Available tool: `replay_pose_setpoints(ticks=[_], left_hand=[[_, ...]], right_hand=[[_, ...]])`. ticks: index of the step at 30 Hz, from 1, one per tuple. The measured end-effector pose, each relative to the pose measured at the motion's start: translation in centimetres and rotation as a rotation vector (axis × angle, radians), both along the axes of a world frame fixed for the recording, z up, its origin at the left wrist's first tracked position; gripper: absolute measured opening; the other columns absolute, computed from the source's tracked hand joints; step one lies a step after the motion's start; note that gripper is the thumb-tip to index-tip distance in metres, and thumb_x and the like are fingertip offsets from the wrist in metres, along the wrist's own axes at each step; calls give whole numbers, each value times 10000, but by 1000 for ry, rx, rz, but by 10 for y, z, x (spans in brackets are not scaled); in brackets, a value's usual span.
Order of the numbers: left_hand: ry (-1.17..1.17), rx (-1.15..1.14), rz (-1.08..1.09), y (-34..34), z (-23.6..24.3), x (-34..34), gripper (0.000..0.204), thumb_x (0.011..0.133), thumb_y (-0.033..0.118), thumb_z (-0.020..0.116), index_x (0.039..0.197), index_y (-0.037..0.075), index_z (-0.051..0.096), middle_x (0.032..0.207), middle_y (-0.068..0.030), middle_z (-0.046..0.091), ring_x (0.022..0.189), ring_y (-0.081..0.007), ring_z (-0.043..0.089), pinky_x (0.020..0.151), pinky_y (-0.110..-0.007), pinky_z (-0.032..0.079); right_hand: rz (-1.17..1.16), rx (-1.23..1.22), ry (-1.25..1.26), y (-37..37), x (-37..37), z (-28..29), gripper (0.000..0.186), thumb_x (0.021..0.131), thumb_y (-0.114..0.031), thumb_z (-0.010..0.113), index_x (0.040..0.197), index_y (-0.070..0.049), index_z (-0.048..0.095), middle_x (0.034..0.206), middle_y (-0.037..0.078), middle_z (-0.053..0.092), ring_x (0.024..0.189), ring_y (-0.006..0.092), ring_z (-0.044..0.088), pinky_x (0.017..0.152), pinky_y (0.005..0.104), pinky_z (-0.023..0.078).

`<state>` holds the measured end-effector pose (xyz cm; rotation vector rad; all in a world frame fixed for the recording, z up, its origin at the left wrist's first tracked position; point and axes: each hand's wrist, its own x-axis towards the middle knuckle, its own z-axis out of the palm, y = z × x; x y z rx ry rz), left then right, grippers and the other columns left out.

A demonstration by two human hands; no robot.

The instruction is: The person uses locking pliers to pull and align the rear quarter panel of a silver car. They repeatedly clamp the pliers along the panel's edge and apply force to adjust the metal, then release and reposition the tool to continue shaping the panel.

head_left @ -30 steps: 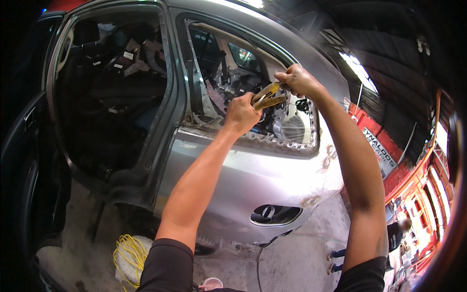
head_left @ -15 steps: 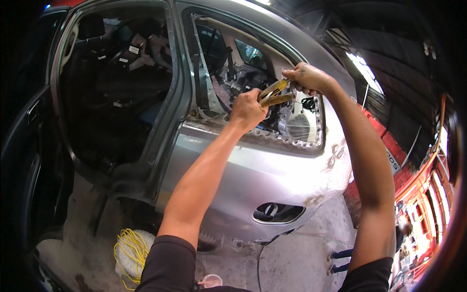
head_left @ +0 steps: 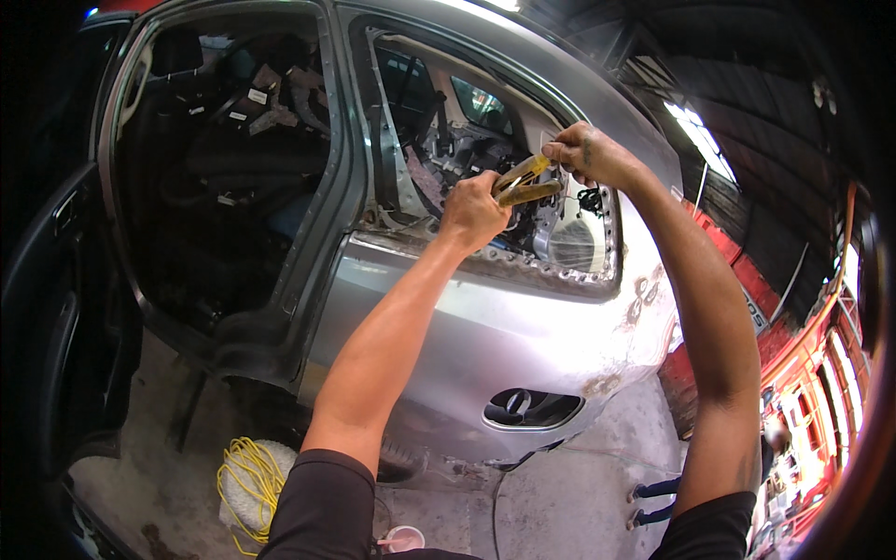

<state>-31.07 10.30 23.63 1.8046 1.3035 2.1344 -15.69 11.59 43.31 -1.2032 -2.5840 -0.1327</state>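
Observation:
In front of the car's rear side window opening (head_left: 569, 271), my two hands meet at a pair of pliers with worn yellow handles (head_left: 530, 193). My left hand (head_left: 474, 213) is closed round the jaw end, which its fingers hide. The two handles point up and to the right, spread a little apart. My right hand (head_left: 595, 157) pinches the end of the upper handle, thumb and fingers together. Below the hands lies the car's silver rear side panel (head_left: 448, 313), with bare, stained patches towards its right end.
A doorless opening shows the dark stripped cabin (head_left: 224, 187) on the left, beside an open door panel (head_left: 56, 280). Yellow cord (head_left: 250, 485) lies on a pale bundle on the floor. A small white tub (head_left: 404, 539) stands near my body. Another person's legs (head_left: 653, 502) show at lower right.
My right hand's fingers have shifted at the handle end, curling in closer to it. The pliers and my left hand have moved very slightly left.

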Motion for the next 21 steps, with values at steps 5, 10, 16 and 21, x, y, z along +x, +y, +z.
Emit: replay_pose_setpoints(ticks=[5,10,16,21], left_hand=[[-19,52,29,9,-4,-4,279,915,283,737,1022,26,741,859,-241,736,843,-413,746,719,-458,569],[-21,35,29,5,-2,-3,275,910,274,737,1024,24,738,866,-239,738,848,-412,747,726,-457,570],[-9,68,27,2,-5,-4,230,897,233,737,973,18,712,858,-240,722,839,-438,722,715,-473,549],[-7,104,29,5,-4,-2,211,890,204,740,968,12,700,855,-245,716,836,-449,711,711,-482,545]], right_hand=[[-140,-135,4,-24,-14,11,577,1042,-522,618,952,39,720,583,-19,509,410,87,469,356,275,378],[-169,-194,93,-12,-16,8,526,1049,-484,620,833,-7,676,574,-29,505,401,64,447,341,252,343],[-81,-168,50,-11,-12,7,400,1041,-379,656,918,0,697,599,-31,516,451,66,451,399,263,352],[2,-89,77,5,-1,5,383,1021,-355,694,955,22,698,600,-25,526,477,73,482,449,264,391]])
